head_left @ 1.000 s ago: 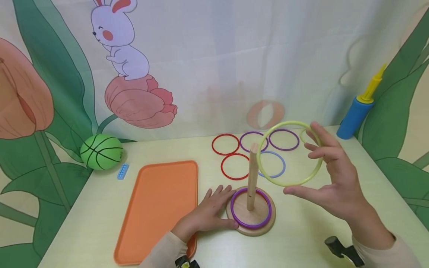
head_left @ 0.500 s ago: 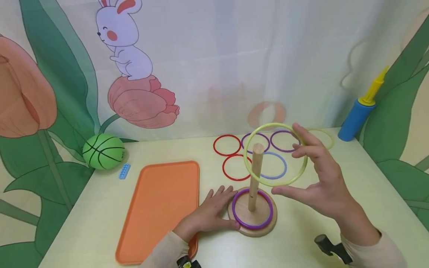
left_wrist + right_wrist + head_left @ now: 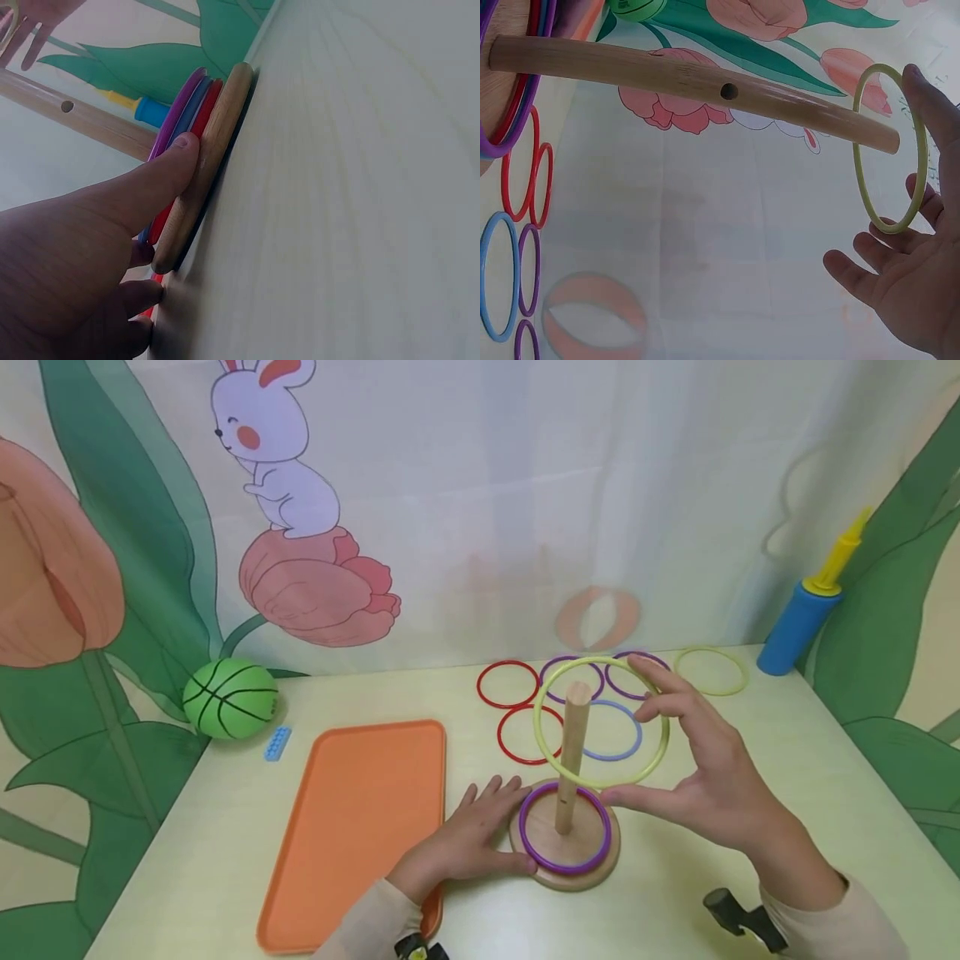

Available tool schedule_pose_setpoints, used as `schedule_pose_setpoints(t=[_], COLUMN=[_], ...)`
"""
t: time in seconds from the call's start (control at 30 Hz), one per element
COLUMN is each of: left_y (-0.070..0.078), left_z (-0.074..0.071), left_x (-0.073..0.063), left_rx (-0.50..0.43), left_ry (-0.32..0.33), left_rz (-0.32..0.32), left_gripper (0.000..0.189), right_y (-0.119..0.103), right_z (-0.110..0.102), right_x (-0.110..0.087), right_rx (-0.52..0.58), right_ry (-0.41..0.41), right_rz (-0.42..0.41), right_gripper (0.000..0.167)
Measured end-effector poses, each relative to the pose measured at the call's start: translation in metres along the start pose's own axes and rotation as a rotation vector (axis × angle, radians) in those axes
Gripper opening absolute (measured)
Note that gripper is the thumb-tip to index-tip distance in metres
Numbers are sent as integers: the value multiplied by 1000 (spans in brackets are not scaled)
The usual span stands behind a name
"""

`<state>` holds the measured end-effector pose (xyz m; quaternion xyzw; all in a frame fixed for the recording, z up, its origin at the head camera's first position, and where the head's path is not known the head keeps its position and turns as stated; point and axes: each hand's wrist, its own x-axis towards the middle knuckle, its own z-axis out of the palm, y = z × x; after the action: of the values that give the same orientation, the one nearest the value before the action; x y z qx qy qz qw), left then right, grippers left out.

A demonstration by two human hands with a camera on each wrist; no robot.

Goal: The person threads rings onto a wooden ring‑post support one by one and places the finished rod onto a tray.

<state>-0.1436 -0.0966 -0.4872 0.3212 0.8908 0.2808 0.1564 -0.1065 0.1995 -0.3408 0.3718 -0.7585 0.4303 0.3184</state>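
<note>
My right hand (image 3: 697,768) pinches a yellow-green ring (image 3: 537,718) between thumb and fingers. The tip of the upright wooden peg (image 3: 573,722) shows inside this ring, whose near edge crosses in front of the peg in the head view. At the peg's foot, a purple ring (image 3: 522,827) lies uppermost on the round wooden base (image 3: 577,883). The left wrist view reveals a blue ring (image 3: 184,112) and a red ring (image 3: 204,114) stacked below it. With fingers spread, my left hand (image 3: 472,839) rests against the base's left side, thumb touching its edge.
Behind the peg lie two red rings (image 3: 477,685), two purple rings (image 3: 670,670), a blue ring (image 3: 640,739) and another yellow-green ring (image 3: 746,675). An orange tray (image 3: 360,827), a green ball (image 3: 231,698) and a small blue brick (image 3: 277,743) are left. A blue-yellow pump (image 3: 798,627) stands back right.
My right hand has carried the yellow-green ring left from beside the peg, then lowered it to the peg's top. My left hand stays at the base.
</note>
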Motion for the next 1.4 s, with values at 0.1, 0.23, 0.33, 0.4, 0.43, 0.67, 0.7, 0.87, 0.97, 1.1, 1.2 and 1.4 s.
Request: schedule_pose_setpoints(t=[0.1, 0.23, 0.33, 0.4, 0.43, 0.67, 0.7, 0.87, 0.97, 1.1, 1.2, 1.4], left_y=[0, -1, -1, -1, -2, -3, -3, -2, -2, -2, -2, -1], left_z=[-1, -1, 0, 1, 1, 2, 2, 3, 2, 1, 1, 0], left_x=[1, 1, 0, 0, 0, -2, -2, -2, -2, -1, -1, 0], left_rx=[4, -5, -14, -18, -19, -14, -14, -17, -21, -21, -15, -21], left_ry=[2, 2, -3, -3, -3, -7, -8, -7, -4, -4, -3, -8], left_rz=[6, 2, -7, -9, -11, -13, -14, -12, -12, -13, -11, -13], left_gripper=[99, 99, 99, 99, 99, 100, 100, 100, 100, 99, 99, 100], right_y=[0, 0, 0, 1, 2, 11, 13, 17, 18, 19, 21, 26], right_z=[-1, -3, -5, -6, -7, -9, -9, -12, -13, -13, -11, -6], right_x=[0, -1, -3, -4, -5, -9, -9, -10, -9, -9, -9, -12], right_rx=[3, 9, 0, 1, 4, 60, 64, 61, 50, 29, 22, 5], right_ry=[-22, -67, -97, -112, -120, -122, -123, -118, -123, -134, -151, -216], right_rz=[8, 50, 102, 132, 149, 161, 164, 171, 194, 232, 284, 378], right_gripper=[76, 74, 73, 73, 73, 68, 68, 71, 74, 74, 72, 66])
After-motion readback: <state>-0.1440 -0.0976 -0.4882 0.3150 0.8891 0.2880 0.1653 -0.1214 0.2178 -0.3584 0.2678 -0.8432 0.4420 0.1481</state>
